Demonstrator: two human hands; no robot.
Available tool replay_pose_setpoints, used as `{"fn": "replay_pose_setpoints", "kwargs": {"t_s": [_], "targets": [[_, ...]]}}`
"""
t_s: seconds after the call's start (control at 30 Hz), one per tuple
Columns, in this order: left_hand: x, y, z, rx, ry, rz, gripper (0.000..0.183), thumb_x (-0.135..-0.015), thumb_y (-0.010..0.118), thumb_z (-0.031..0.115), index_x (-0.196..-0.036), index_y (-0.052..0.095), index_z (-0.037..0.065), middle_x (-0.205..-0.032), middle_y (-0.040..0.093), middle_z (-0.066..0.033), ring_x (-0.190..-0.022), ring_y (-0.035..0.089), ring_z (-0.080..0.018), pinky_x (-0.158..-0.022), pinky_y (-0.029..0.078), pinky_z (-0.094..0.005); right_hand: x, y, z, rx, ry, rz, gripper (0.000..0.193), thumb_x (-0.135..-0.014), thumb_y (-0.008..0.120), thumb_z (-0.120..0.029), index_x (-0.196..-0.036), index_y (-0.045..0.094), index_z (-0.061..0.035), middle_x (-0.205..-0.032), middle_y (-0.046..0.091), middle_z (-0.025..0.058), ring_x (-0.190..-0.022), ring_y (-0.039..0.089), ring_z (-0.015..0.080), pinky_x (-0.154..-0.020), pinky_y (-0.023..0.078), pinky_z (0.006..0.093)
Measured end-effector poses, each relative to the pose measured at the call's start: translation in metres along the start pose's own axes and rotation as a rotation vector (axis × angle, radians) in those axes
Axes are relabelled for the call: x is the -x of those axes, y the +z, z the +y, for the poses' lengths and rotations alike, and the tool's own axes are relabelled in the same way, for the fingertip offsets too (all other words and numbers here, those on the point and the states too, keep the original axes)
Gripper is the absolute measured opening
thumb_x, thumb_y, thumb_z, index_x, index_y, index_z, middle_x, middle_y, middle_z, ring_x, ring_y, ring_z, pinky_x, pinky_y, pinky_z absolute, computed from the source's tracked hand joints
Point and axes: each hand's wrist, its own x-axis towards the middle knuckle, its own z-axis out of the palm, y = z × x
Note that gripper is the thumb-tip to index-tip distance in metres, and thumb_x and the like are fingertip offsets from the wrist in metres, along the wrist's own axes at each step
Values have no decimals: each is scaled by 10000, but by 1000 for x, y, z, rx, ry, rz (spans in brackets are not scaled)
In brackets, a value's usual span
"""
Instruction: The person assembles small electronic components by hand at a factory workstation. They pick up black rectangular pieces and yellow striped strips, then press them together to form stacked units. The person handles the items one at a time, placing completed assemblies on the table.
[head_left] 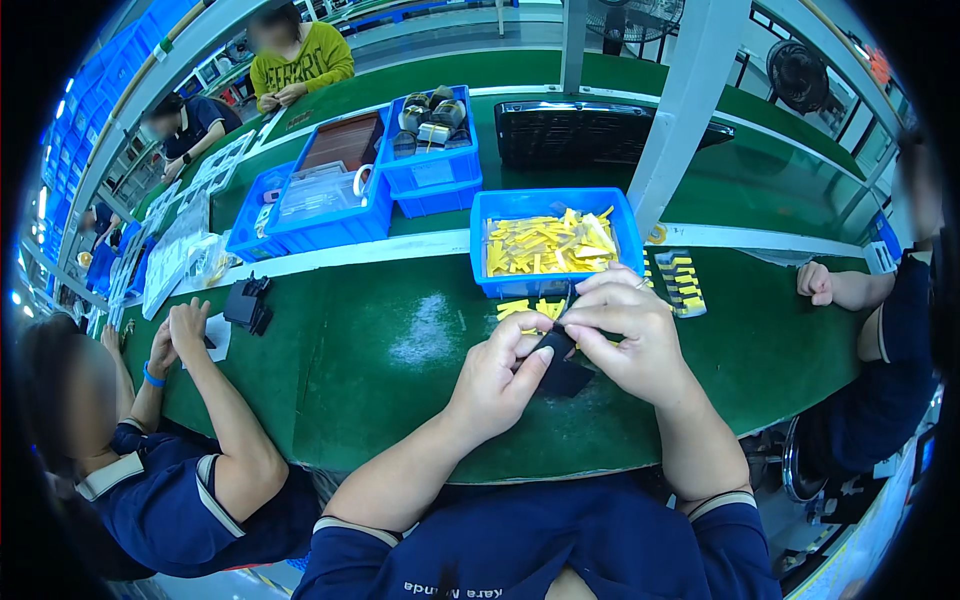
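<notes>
Both my hands meet over the green table, close to its near edge. My left hand (pixel 505 372) is closed on a flat black piece (pixel 566 374), its thumb lying on top. The fingertips of my right hand (pixel 632 325) are pinched together at the upper end of that piece; whatever they hold there is too small to make out. Just beyond my fingers lie several loose yellow strips (pixel 517 308). Behind them stands a blue bin (pixel 556 291) heaped with yellow strips (pixel 548 243).
Right of the bin lies a row of yellow-and-black pieces (pixel 683 284). Blue bins (pixel 340 228) stand back left, a black panel (pixel 570 135) behind. A grey post (pixel 690 100) rises at right. A co-worker (pixel 190 440) sits left near black parts (pixel 247 304); another co-worker's hand (pixel 817 284) rests right.
</notes>
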Motion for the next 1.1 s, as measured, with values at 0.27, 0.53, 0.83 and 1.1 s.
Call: {"fn": "replay_pose_setpoints", "kwargs": {"t_s": [0.27, 0.53, 0.83, 1.1], "targets": [[-2, 2, 1, -44, -60, 1, 225, -857, 520, 30, -1068, 445, 20, -727, 629, -80, -624, 585, -104, -571, 448, -251, 1, 5, -7, 277, -104, -29, 117, -631, 685, -67, -735, 639, -40, -715, 592, 61, -794, 582, 209, -947, 367, 499], [-2, -1, -13, 80, -90, 68, 229, -859, 523, 9, -1079, 460, 22, -699, 598, -44, -623, 534, -63, -565, 426, -217, 10, 22, -31, 533, -164, 31, 185, -668, 640, -34, -851, 619, -20, -755, 540, 70, -793, 554, 230, -925, 379, 492], [-4, -13, 6, -150, 31, -72, 227, -872, 520, 37, -1093, 471, 18, -858, 645, -79, -785, 585, -83, -687, 438, -218, 6, 4, -2, -731, 683, -132, 143, -813, 652, -116, -869, 675, 13, -778, 654, 55, -718, 585, 90, -656, 465, 229], [-4, -14, 9, -170, 16, -101, 244, -840, 529, -5, -1076, 477, 25, -807, 639, -66, -742, 567, -77, -671, 425, -217, 8, 4, 4, -593, 557, -218, 135, -762, 695, -92, -859, 674, -1, -757, 656, 56, -689, 597, 98, -621, 470, 236]]}}
